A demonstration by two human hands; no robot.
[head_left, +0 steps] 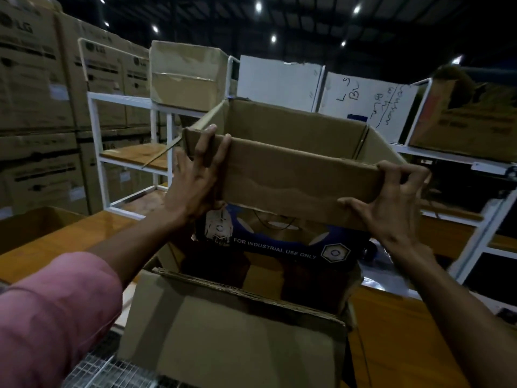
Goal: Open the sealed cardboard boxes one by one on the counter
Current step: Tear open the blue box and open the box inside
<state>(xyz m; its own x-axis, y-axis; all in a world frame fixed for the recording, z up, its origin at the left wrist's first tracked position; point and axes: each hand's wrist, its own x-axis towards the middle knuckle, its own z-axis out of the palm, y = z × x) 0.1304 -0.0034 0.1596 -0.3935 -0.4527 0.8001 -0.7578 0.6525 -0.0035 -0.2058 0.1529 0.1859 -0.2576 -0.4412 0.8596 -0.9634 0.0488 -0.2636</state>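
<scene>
Open brown cardboard box (282, 317) sitting on the wooden counter (56, 236), close to the body, near flap (235, 337) folded out and down toward the camera. Blue printing inside, reading "FOR INDUSTRIAL USE ONLY".

Far flap (302, 180) lifted up high, held at both ends. Left hand (195, 177) laid flat against the left end, fingers straight and close together, tips at the top edge. Right hand (391, 203) clawed on the right end, fingers spread and bent, tips over the top edge, thumb on the near face.

Probably light, thin and bendy, easy to crease or tear at the fold. Dry, not slippery. Best held near the corners of the flap, like now, with a soft push back. Can't tell how heavy the stuff inside is.

More boxes (36, 79) stacked on the left, white metal racks (126, 102) behind.
</scene>
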